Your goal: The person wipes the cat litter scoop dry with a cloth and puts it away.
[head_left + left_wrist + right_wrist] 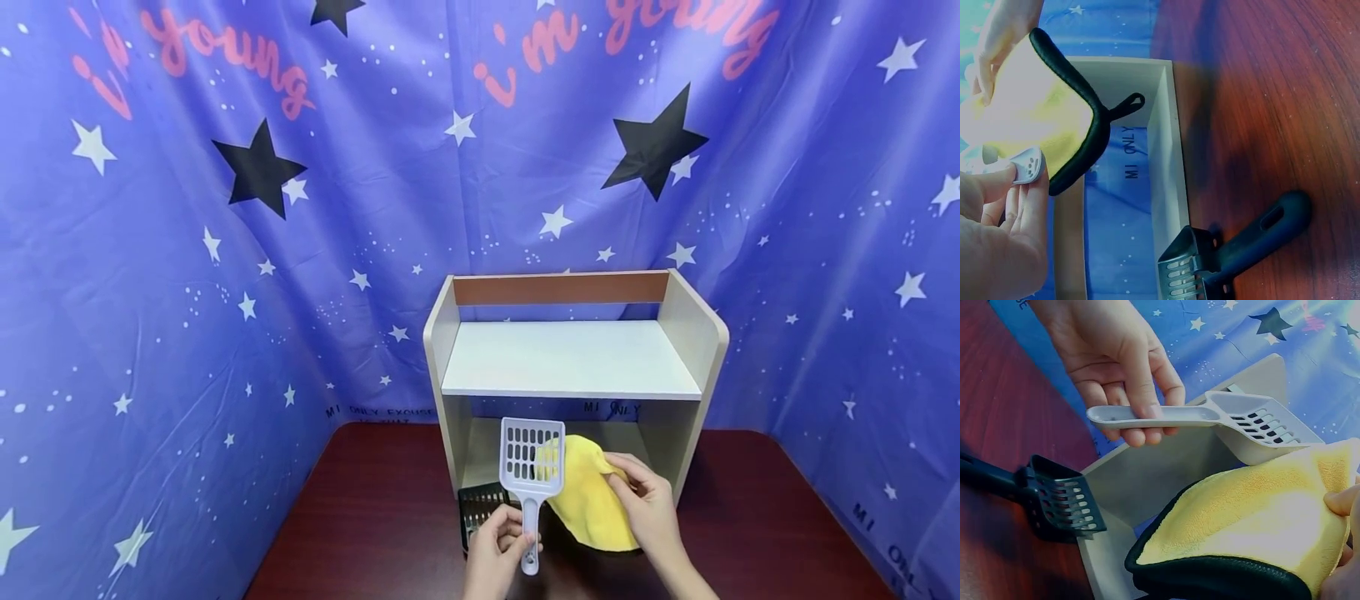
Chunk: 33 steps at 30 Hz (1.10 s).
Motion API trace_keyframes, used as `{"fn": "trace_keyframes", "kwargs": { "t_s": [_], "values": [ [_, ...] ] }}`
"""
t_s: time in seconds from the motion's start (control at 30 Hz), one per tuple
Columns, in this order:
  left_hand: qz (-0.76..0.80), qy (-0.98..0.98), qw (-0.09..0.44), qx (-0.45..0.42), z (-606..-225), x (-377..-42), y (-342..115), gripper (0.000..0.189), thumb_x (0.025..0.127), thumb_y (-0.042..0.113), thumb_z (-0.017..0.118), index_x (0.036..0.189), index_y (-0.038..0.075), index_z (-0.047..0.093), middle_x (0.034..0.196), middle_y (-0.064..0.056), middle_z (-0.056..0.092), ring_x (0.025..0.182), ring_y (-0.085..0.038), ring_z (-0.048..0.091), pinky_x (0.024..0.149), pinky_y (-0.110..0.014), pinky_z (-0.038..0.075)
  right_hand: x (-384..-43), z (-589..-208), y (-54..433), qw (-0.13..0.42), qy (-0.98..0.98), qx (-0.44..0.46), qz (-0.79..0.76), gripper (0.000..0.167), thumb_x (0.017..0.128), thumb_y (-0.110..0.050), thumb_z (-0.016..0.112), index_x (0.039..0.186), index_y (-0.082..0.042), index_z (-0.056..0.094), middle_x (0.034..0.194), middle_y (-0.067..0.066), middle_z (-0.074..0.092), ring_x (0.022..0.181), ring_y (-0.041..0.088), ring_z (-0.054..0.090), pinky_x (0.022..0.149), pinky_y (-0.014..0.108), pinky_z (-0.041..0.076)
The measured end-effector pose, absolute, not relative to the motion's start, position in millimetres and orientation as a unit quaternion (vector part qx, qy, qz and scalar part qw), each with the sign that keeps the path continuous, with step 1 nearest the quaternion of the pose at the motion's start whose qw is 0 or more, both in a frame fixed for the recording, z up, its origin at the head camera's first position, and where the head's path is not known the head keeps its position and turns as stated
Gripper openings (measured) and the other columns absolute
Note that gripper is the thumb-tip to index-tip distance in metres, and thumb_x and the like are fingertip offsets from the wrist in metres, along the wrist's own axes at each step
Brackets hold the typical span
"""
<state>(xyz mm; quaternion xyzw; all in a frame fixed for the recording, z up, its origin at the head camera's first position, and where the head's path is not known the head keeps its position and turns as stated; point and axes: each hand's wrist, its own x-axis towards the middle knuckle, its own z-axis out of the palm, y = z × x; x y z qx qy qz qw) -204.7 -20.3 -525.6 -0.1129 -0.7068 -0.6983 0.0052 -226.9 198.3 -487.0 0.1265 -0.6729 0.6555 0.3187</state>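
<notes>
A pale grey slotted litter scoop (532,492) is held up by its handle in my left hand (497,550), thumb on top and fingers beneath. My right hand (651,507) pinches a yellow cloth (592,500) between thumb and fingers. The cloth has a dark border and, in the left wrist view, a small dark hanging loop (1127,106). In the right wrist view the cloth (1241,525) reaches up to the scoop's slotted head (1266,428), overlapping its lower edge. In the head view part of the cloth shows through the slots.
A second, black slotted scoop (1063,500) lies on the dark red table (375,508), against the shelf's left front corner. The small white-topped shelf unit (570,358) stands behind both hands. Blue star-printed curtains (375,208) surround the table.
</notes>
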Motion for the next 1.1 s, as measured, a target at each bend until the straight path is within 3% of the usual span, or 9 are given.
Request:
{"fn": "trace_keyframes", "kwargs": {
  "t_s": [0.53, 0.73, 0.97, 1.1],
  "values": [
    [-0.684, -0.716, 0.000, -0.139, -528, -205, -22, 0.013, 0.085, -0.004, 0.069, 0.096, -0.002, 0.063, 0.083, -0.022, 0.073, 0.069, -0.012, 0.073, 0.064, -0.019, 0.057, -226, -479, 193, 0.282, -0.706, 0.086, 0.644, 0.024, 0.089, 0.011, 0.064, 0.112, 0.009, 0.069, 0.097, -0.023, 0.072, 0.077, -0.005, 0.067, 0.060, 0.013, 0.054],
    [-0.686, -0.717, 0.008, -0.127, -526, -207, -20, 0.014, 0.084, -0.005, 0.070, 0.095, 0.000, 0.065, 0.082, -0.020, 0.073, 0.066, -0.011, 0.072, 0.063, -0.019, 0.057, -222, -487, 188, 0.285, -0.710, 0.108, 0.635, 0.025, 0.087, 0.012, 0.065, 0.111, 0.009, 0.070, 0.103, -0.025, 0.071, 0.084, -0.008, 0.067, 0.062, 0.012, 0.055],
    [-0.680, -0.725, 0.028, -0.108, -522, -211, -18, 0.014, 0.084, -0.004, 0.070, 0.096, 0.003, 0.067, 0.082, -0.018, 0.074, 0.066, -0.013, 0.072, 0.061, -0.020, 0.056, -218, -496, 182, 0.292, -0.700, 0.134, 0.638, 0.027, 0.084, 0.017, 0.065, 0.108, 0.007, 0.073, 0.108, -0.025, 0.070, 0.099, -0.012, 0.064, 0.075, 0.006, 0.053],
    [-0.676, -0.730, 0.025, -0.092, -522, -210, -18, 0.015, 0.084, -0.003, 0.071, 0.096, 0.004, 0.067, 0.082, -0.016, 0.074, 0.065, -0.011, 0.071, 0.061, -0.019, 0.055, -212, -504, 177, 0.294, -0.709, 0.134, 0.627, 0.025, 0.083, 0.017, 0.066, 0.105, 0.008, 0.073, 0.107, -0.025, 0.070, 0.098, -0.013, 0.064, 0.076, 0.006, 0.052]
  ]
}}
